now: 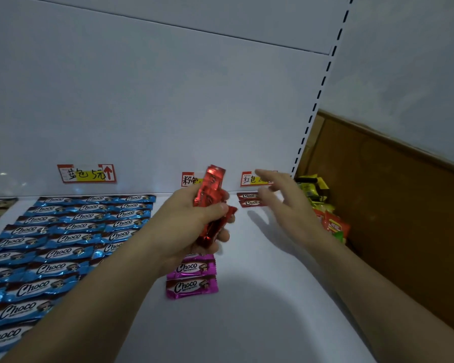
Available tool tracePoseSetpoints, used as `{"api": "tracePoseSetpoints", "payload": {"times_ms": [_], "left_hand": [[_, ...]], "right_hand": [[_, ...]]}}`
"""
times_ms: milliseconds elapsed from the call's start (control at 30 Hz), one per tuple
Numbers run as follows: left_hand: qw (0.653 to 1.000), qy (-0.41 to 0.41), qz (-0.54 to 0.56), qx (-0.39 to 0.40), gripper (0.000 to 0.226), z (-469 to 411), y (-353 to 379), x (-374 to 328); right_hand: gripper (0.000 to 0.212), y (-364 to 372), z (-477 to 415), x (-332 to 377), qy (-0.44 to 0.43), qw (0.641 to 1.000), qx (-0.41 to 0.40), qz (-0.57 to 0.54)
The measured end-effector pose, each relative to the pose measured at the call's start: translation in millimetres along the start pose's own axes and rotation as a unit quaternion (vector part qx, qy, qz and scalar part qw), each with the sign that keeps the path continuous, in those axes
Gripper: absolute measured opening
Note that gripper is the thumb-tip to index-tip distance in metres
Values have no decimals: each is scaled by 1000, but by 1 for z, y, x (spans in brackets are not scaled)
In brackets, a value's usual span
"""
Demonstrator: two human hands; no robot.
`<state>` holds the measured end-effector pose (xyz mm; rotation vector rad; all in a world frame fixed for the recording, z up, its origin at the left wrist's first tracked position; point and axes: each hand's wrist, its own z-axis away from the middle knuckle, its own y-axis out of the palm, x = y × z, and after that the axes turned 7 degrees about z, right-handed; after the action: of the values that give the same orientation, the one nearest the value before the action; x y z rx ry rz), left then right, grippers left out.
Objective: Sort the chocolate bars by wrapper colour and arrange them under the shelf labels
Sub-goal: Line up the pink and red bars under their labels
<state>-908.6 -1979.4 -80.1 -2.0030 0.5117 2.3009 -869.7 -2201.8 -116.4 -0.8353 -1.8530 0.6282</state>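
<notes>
Head view: the left hand (194,226) grips a bundle of shiny red foil-wrapped chocolate bars (210,200) above the white shelf (273,297). The right hand (281,197), fingers spread and empty, hovers beside two red bars (249,199) lying under the red-bordered paper label (252,179). Best to feed one bar across at a time, squared against that pair (rows stay tidy).

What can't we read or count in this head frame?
Head view only:
- Pink label: right part behind the held red bars.
- Red label: right end behind fingers of the right hand.
- Held red bars: count unclear, bunched in the left hand.
- Blue bars: rows cut by left edge.
</notes>
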Motion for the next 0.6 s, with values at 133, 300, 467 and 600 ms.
{"api": "tracePoseSetpoints", "payload": {"times_ms": [133,300,467,600], "left_hand": [[988,-8,-116,98,12,9,7,0],[990,-20,-115,74,11,5,4,1],[998,-18,-53,17,10,-3,-4,1],[997,-21,-42,59,16,-1,-1,4]], "right_hand": [[33,-18,0,49,-15,956,108,-272],[25,-31,-8,47,-36,962,92,-253],[24,-32,-7,33,9,965,61,-253],[19,-23,-3,35,6,969,70,-237]]}}
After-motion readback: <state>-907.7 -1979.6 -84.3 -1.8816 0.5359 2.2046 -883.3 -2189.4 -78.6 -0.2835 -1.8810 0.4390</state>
